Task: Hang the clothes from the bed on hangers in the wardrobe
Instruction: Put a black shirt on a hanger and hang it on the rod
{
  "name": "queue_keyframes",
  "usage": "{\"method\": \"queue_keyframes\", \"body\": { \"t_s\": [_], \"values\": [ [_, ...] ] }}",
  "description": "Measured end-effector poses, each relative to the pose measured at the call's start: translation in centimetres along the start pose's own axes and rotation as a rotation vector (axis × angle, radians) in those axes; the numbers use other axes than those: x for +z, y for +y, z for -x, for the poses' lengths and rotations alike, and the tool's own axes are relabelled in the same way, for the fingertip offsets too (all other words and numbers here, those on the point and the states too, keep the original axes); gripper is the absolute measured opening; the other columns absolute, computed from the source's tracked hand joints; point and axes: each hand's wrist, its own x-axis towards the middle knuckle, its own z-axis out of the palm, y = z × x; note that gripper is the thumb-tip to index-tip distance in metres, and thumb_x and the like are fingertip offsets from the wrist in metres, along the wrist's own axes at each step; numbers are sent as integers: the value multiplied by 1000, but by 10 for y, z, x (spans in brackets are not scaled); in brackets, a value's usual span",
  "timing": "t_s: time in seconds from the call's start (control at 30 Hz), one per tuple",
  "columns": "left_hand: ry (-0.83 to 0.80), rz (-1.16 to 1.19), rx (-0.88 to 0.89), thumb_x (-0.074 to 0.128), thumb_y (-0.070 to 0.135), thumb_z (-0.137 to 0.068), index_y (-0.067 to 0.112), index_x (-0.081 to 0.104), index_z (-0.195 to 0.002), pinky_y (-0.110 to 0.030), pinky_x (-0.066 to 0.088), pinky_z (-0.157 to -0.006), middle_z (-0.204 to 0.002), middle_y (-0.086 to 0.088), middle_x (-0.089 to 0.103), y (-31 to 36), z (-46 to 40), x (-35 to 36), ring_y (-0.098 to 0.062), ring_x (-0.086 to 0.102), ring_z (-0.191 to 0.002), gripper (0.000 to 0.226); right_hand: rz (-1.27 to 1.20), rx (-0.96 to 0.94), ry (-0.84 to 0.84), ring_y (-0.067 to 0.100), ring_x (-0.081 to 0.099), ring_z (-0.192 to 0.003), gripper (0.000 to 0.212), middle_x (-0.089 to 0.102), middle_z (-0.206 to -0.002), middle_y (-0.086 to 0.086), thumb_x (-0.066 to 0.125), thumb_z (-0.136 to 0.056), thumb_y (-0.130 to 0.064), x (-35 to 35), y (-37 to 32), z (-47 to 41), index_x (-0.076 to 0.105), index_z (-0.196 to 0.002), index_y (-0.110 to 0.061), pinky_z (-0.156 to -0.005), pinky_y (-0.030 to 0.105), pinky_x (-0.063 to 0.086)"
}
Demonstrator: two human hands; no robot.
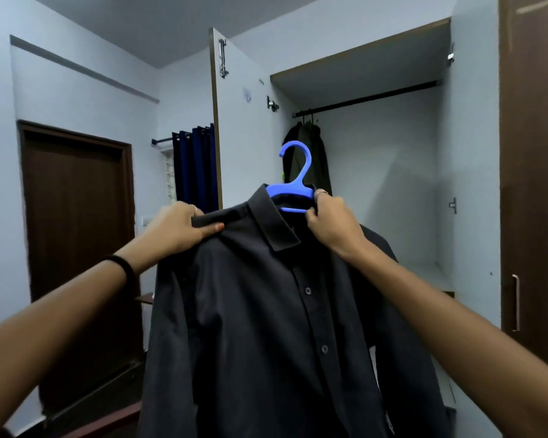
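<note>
A dark button-up shirt [266, 311] hangs on a blue hanger [293, 184], held up in front of the open wardrobe [469, 153]. The left hand [181, 226] pinches the shirt's shoulder fabric between thumb and curled fingers. The right hand [329, 219] grips the hanger's bar by the collar. Behind, 2 dark garments [310, 153] hang at the left end of the wardrobe rail [377, 98]. Farther left are blue curtains [195, 162] and a brown door [76, 232].

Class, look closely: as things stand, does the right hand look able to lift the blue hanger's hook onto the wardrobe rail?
Probably yes. The right hand grips the blue hanger, the wardrobe doors stand open, and the rail is bare to the right of the hung clothes. The rail sits higher, so it needs an upward reach.
</note>
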Motion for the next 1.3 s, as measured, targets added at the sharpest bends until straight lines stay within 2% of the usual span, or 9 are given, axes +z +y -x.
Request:
{"method": "queue_keyframes", "body": {
  "t_s": [0.17, 0.37, 0.57, 0.67, 0.77, 0.87, 1.07, 1.2, 1.3],
  "values": [
    [42, 116, 44, 68, 39, -85, 20, 59, -62, -23, 33, -50, -59, 1, 57, -16, -51, 37, -16, 54, -62, 32, 42, 34, 72, 45, 57, -93, 28, 62, -102, 24, 40, -93, -12, 35, 24, -33, 49, -117, -1, -72, 42, 44],
    [111, 186, 91, 64, 42, -88, 3, 68, -81, -16, 33, -48, -69, -8, 62, -12, -118, 85, -6, 49, -59, 39, 85, 24, 23, 39, 57, -102, 26, 61, -110, 19, 47, -96, -28, 50, 66, -88, 46, -114, -8, -83, 43, 47],
    [218, 275, 109, 65, 42, -87, -1, 63, -73, -27, 36, -52, -62, -9, 57, 2, -194, 139, -25, 57, -69, 45, 83, -17, -29, 39, 44, -126, 54, 42, -139, 18, 49, -97, -35, 78, 127, -145, 31, -142, -11, -107, 43, 35],
    [290, 317, 169, 66, 41, -86, -1, 63, -73, -24, 36, -52, -64, -12, 59, 15, -241, 169, -24, 56, -65, 45, 14, -26, 21, 37, 45, -126, 54, 41, -140, 19, 47, -98, -32, 93, 165, -186, 28, -144, -12, -107, 40, 35],
    [327, 333, 176, 68, 44, -84, -3, 55, -65, -20, 28, -44, -56, -8, 48, 36, -300, 199, -19, 45, -55, 53, -38, -12, 87, 36, 44, -127, 50, 43, -140, 20, 43, -100, -28, 110, 207, -237, 29, -145, -13, -106, 40, 35],
    [308, 426, 186, 72, 45, -80, 9, 54, -56, -24, 29, -47, -57, -2, 50, 57, -358, 228, -13, 44, -53, 47, -43, 8, 179, 37, 44, -126, 44, 45, -139, 18, 39, -100, -22, 128, 247, -289, 33, -143, -11, -105, 43, 36],
    [269, 497, 269, 76, 33, -80, 23, 62, -61, -12, 35, -44, -58, 6, 60, 75, -452, 293, -5, 53, -51, 25, -15, 48, 355, 46, 49, -112, 48, 48, -128, 21, 34, -92, -3, 181, 316, -367, 32, -139, -5, -92, 45, 39],
    [235, 543, 253, 75, 29, -82, 12, 70, -80, -18, 46, -52, -71, -3, 68, 72, -508, 328, -11, 61, -60, 17, -71, 1, 444, 44, 49, -111, 50, 45, -132, 19, 33, -94, -4, 214, 352, -412, 27, -144, -7, -94, 45, 37],
    [251, 575, 276, 74, 25, -82, 14, 69, -77, -15, 46, -49, -63, 3, 68, 66, -553, 347, -5, 59, -53, 13, -179, -60, 571, 38, 51, -111, 42, 46, -130, 18, 36, -100, -14, 242, 376, -446, 31, -141, -4, -95, 42, 36]
  ]
}}
